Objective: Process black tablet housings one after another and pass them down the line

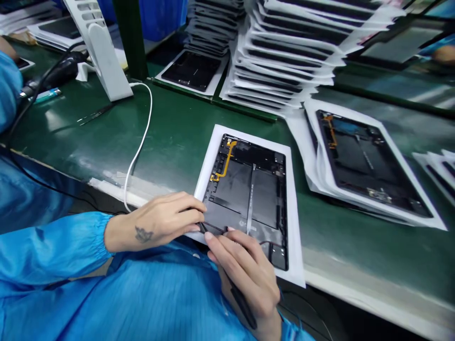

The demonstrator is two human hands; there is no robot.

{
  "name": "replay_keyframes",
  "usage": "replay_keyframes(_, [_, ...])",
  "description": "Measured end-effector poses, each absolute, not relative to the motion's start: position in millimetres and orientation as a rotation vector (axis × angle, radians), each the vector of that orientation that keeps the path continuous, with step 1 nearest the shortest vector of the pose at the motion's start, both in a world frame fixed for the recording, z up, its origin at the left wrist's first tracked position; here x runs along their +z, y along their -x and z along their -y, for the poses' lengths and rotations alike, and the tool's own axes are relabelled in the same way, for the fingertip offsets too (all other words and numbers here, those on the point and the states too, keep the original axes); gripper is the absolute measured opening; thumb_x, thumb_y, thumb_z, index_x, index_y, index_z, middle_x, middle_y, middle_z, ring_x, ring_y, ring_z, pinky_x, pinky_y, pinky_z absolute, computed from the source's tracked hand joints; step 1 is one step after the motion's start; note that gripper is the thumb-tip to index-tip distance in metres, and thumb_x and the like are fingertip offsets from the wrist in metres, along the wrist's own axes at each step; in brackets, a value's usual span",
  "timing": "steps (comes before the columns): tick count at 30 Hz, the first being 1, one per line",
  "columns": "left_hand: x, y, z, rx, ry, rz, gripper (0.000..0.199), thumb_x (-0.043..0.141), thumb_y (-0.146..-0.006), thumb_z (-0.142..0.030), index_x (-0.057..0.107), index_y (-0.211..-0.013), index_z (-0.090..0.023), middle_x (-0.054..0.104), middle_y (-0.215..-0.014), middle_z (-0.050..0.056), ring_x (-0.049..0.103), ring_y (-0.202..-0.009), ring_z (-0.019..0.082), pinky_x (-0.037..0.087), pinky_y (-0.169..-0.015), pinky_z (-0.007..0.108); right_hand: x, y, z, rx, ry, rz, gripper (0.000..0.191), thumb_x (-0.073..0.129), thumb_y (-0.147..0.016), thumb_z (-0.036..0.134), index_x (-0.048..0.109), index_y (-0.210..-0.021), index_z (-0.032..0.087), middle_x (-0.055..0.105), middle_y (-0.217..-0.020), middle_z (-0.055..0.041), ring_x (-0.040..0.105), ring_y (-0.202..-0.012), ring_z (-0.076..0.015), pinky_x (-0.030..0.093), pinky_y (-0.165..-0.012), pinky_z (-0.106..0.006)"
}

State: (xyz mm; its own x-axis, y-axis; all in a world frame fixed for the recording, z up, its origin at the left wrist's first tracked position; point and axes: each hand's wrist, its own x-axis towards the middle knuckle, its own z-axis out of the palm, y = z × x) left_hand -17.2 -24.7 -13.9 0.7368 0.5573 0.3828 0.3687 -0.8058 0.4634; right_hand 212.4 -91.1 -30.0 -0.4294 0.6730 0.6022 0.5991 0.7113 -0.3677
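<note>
Fingers (pixel 216 244) on opened tablet housing (pixel 249 156)

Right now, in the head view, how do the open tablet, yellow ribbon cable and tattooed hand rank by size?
Open tablet, largest; tattooed left hand next, though nearness to the camera makes that unsure; yellow ribbon cable last.

- My left hand (pixel 156 222) rests its fingertips on the lower edge of an opened tablet (pixel 245 199), which lies on a white paper sheet (pixel 295 237).
- My right hand (pixel 245 274) grips a black pen-like tool (pixel 243 308), its fingers (pixel 216 246) at that same edge.
- An orange flex cable (pixel 224 163) runs near the tablet's 11 o'clock corner.
- At 1 o'clock, a stack of tablets (pixel 284 61) rises, interleaved with paper.
</note>
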Motion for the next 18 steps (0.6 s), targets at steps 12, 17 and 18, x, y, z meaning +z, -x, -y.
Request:
replay_keyframes(12, [1.2,0.2,23.7,0.903,-2.95,-0.618,0.029,0.033,-0.105,-0.01,0.061,-0.099,-0.011,0.067,-0.084,0.009,0.059,-0.074,0.019,0.052,-0.068,0.032,-12.9,-218.8,91.0,0.238,0.973,1.931,0.038,0.046,-0.097,0.004,0.062,-0.129,0.016,0.071,-0.097,-0.0088,0.069,-0.096,-0.0238,0.057,-0.077,-0.04])
replay_keyframes(17, [6.3,0.5,23.2,0.971,-2.926,-0.427,0.032,0.034,-0.105,-0.012,0.064,-0.095,-0.01,0.07,-0.085,0.012,0.064,-0.075,0.02,0.055,-0.069,0.032,-8.1,-206.4,78.3,0.115,1.125,2.096,0.025,0.052,-0.094,0.0,0.067,-0.108,0.015,0.067,-0.089,-0.0071,0.057,-0.078,-0.0186,0.044,-0.067,-0.033])
replay_keyframes(18, [5.3,1.6,24.2,0.962,-2.909,-0.416,0.031,0.034,-0.105,-0.012,0.064,-0.095,-0.01,0.071,-0.085,0.012,0.065,-0.076,0.02,0.055,-0.07,0.032,-9.2,-202.8,76.0,0.09,1.117,2.101,0.022,0.053,-0.094,0.0,0.067,-0.105,0.015,0.066,-0.087,-0.0069,0.055,-0.077,-0.0187,0.041,-0.067,-0.034])
